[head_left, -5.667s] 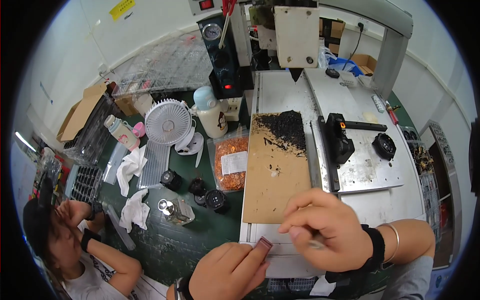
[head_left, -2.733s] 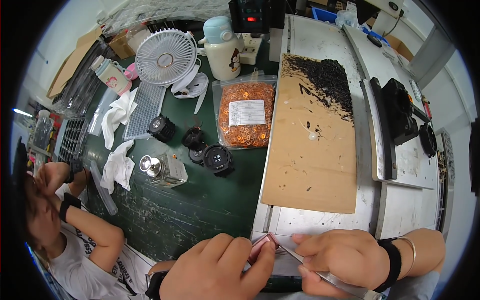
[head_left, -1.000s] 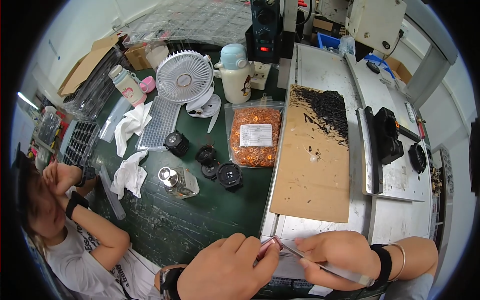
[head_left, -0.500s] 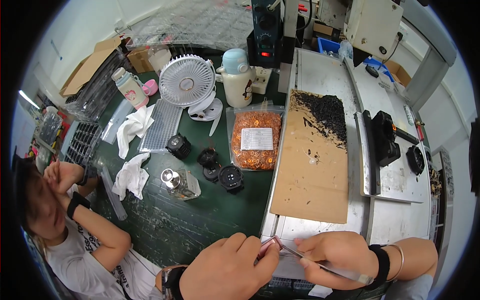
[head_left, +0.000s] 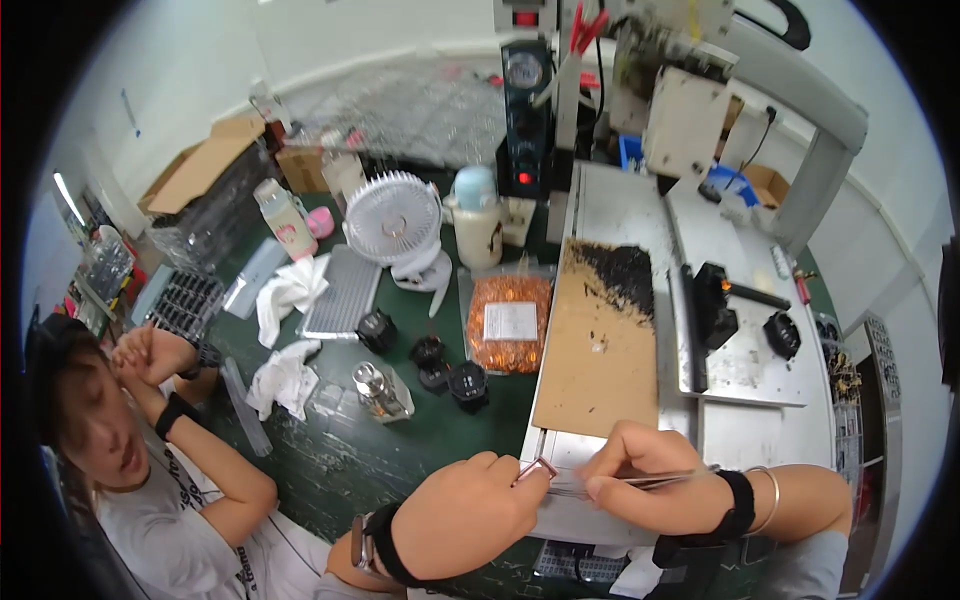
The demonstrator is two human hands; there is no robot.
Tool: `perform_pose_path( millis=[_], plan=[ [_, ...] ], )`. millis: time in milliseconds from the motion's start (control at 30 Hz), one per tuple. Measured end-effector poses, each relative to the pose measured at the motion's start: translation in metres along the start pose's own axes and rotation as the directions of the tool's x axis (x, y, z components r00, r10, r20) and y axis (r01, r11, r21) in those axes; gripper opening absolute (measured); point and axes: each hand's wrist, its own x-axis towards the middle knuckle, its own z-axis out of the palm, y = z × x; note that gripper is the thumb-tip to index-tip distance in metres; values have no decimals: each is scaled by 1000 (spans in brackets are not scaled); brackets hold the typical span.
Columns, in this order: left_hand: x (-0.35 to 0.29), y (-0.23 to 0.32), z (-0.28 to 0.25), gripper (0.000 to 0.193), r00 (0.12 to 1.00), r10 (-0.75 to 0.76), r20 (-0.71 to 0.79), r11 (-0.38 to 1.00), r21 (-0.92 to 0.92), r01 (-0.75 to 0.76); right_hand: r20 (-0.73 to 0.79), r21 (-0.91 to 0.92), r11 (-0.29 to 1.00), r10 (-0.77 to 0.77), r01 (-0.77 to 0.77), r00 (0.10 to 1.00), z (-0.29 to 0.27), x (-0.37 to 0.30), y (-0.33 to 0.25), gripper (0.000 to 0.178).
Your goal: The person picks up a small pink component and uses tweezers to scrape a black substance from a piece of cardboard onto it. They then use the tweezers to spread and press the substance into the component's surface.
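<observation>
My left hand [head_left: 465,515] is closed, pinching a small pinkish rectangular frame-like piece [head_left: 537,469] between thumb and forefinger. Just to its right, my right hand [head_left: 650,490] grips thin metal tweezers [head_left: 668,480], held almost level. The tips are blurred beside my left fingers; whether they touch the piece I cannot tell. Beyond both hands lies a sheet of brown cardboard [head_left: 600,385] with a heap of tiny black parts [head_left: 618,275] at its far end. To the left of the cardboard rests a clear bag of small orange parts [head_left: 508,345] with a white label.
A glass bottle with a metal top [head_left: 380,390] and black round parts [head_left: 468,385] stand on the green table. Behind are a white fan [head_left: 395,222] and a jug [head_left: 478,225]. A black fixture [head_left: 714,310] sits right. Another person [head_left: 210,470] leans at the left.
The view has tilted up and shifted. My right hand has turned, bringing the tweezers from a slant to nearly level; my left hand still pinches the small piece.
</observation>
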Motion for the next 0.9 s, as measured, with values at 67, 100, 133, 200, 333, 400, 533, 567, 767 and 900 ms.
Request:
perform_pose_path(
  millis=[67, 100, 133, 200, 333, 400, 533, 567, 767, 900],
  plan=[
    [-4, -1, 0, 27, 999, -33, 20, 999, -43, 33, -28, -30, 998, -51, 50, 998, 7, -3, -9, 7],
    [-8, 0, 1, 27, 998, -59, -6, 998, 11, 60, -37, -34, 996, -78, 77, 996, 13, 0, -13, 9],
    [-10, 0, 4, 23, 998, -54, -30, 997, -64, 52, 8, -167, 961, -223, 221, 975, 14, -4, -21, 13],
    [-17, 1, 5, 18, 995, -34, -92, 986, -166, 19, 77, -93, 979, -177, 183, 981, 15, -23, -35, 14],
    [-16, 23, -3, 24, 962, 136, -235, 976, -136, -171, 66, -474, 817, -338, 328, 939, 8, -91, -76, 28],
    [-20, 37, 11, 27, 926, 217, -308, 956, -124, -266, 122, -656, 606, -503, 450, 856, 8, -114, -70, 16],
    [-34, 87, 24, 17, 835, 383, -395, 853, -196, -484, 113, -608, 688, -419, 397, 901, 23, -140, -21, 20],
    [-32, 92, 34, 17, 822, 405, -400, 827, -223, -516, 106, -531, 765, -367, 365, 924, 26, -144, -6, 21],
    [-8, 105, 32, 24, 805, 371, -464, 726, -395, -563, -46, -533, 765, -452, 361, 891, 24, -152, 14, 19],
    [2, 121, 16, 28, 948, 107, -300, 611, -732, -301, -206, -547, 689, -662, 476, 721, 25, -150, -12, 14]
  ],
)
